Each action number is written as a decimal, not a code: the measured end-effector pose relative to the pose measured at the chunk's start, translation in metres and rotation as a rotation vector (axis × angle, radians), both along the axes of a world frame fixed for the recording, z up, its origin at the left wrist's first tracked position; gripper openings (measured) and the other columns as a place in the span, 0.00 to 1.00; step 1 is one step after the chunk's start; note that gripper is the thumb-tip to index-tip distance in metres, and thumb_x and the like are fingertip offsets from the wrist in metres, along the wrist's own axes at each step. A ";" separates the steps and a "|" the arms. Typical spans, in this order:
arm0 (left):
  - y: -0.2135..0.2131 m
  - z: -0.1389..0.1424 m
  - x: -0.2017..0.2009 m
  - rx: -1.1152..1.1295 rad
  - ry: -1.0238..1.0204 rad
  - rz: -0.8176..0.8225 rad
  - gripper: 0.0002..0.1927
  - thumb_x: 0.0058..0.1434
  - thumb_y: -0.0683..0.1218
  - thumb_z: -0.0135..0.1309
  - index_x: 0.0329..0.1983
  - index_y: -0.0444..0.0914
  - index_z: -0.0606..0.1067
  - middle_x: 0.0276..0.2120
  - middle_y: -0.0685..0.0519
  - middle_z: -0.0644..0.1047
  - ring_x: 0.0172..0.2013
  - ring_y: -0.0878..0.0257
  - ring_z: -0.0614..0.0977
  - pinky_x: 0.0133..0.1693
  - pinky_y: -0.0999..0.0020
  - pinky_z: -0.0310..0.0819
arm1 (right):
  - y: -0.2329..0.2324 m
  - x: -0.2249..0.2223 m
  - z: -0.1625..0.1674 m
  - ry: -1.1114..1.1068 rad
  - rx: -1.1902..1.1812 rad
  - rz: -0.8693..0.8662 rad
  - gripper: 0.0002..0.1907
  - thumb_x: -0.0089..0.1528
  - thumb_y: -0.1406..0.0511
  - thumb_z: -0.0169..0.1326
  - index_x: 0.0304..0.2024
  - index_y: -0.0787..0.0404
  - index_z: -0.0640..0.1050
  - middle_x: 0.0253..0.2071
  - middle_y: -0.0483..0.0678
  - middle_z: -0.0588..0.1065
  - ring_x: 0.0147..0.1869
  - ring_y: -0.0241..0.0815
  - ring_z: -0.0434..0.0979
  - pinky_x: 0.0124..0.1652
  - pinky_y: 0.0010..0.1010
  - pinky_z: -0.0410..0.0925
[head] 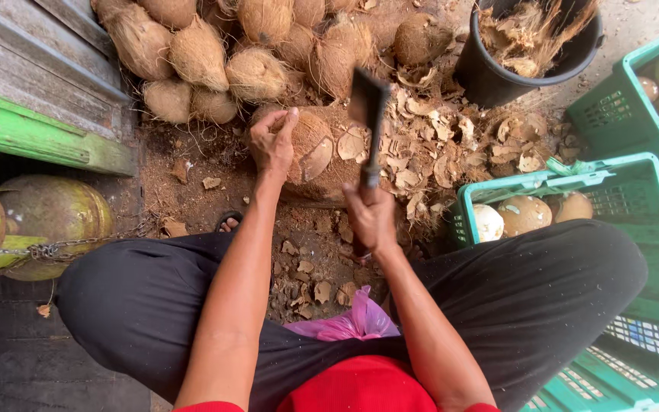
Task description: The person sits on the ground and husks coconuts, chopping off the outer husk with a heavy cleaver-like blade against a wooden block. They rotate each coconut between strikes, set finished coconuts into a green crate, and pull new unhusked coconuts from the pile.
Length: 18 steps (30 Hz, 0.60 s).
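Lap: red shirt (360, 385) and pink bag (352, 324) lie nearest, between black-trousered knees.
Right hand (371, 217): clenched round the cleaver (368, 107) handle, blade raised over the coconut.
Left hand (272, 141): fingers curled over the coconut (318, 152), pinning it to the ground.
Coconut: on the ground just ahead of the knees, partly husked, chips (421, 152) strewn about.
Technique: probably best to strike shallow at the far side, left fingers clear of the blade.
Surroundings: husked pile (223, 53) beyond, bucket (490, 76), green crate (634, 229) of peeled nuts at right.
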<state>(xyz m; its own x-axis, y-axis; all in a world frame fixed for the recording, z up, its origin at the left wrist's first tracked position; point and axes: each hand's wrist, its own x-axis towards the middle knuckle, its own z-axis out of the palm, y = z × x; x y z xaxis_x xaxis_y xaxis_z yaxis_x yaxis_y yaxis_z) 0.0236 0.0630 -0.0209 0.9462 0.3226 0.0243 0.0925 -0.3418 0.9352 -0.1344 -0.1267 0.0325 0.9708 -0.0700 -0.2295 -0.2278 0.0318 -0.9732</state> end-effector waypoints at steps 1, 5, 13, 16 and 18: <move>-0.001 0.001 0.001 -0.001 0.013 -0.008 0.17 0.61 0.60 0.57 0.36 0.43 0.82 0.42 0.48 0.83 0.44 0.56 0.82 0.51 0.51 0.73 | 0.002 0.000 0.001 0.093 -0.071 0.061 0.25 0.67 0.57 0.57 0.18 0.52 0.64 0.16 0.41 0.66 0.14 0.31 0.61 0.15 0.26 0.61; -0.004 0.004 0.002 -0.016 0.047 0.001 0.16 0.62 0.58 0.56 0.36 0.42 0.83 0.35 0.48 0.83 0.35 0.58 0.83 0.42 0.57 0.79 | -0.010 -0.001 0.007 -0.086 -0.115 0.088 0.12 0.67 0.58 0.52 0.28 0.49 0.76 0.26 0.39 0.78 0.17 0.29 0.65 0.17 0.24 0.66; -0.003 0.008 0.000 0.000 0.023 -0.030 0.15 0.62 0.57 0.57 0.37 0.41 0.83 0.37 0.49 0.83 0.38 0.60 0.83 0.42 0.57 0.78 | 0.001 0.007 -0.005 -0.020 -0.046 0.041 0.14 0.66 0.59 0.55 0.26 0.52 0.73 0.18 0.43 0.68 0.15 0.31 0.62 0.16 0.27 0.61; -0.006 0.013 -0.002 0.078 -0.047 -0.039 0.16 0.64 0.57 0.57 0.35 0.40 0.83 0.36 0.48 0.84 0.39 0.59 0.82 0.44 0.56 0.76 | -0.006 0.006 -0.006 -0.131 -0.249 0.112 0.15 0.66 0.59 0.57 0.25 0.53 0.73 0.19 0.40 0.69 0.18 0.29 0.66 0.17 0.25 0.64; -0.008 0.013 -0.004 0.035 -0.020 -0.047 0.16 0.63 0.57 0.57 0.35 0.40 0.83 0.36 0.49 0.84 0.38 0.59 0.82 0.44 0.56 0.77 | -0.015 0.004 -0.003 -0.174 -0.220 0.043 0.19 0.67 0.58 0.57 0.23 0.54 0.70 0.18 0.41 0.69 0.18 0.29 0.67 0.17 0.24 0.64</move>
<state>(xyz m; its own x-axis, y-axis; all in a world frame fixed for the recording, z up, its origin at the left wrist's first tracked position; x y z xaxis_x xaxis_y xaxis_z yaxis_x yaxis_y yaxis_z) 0.0192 0.0552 -0.0084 0.9595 0.2764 0.0542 0.0566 -0.3779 0.9241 -0.1304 -0.1417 0.0291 0.9974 -0.0579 -0.0431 -0.0534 -0.1910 -0.9801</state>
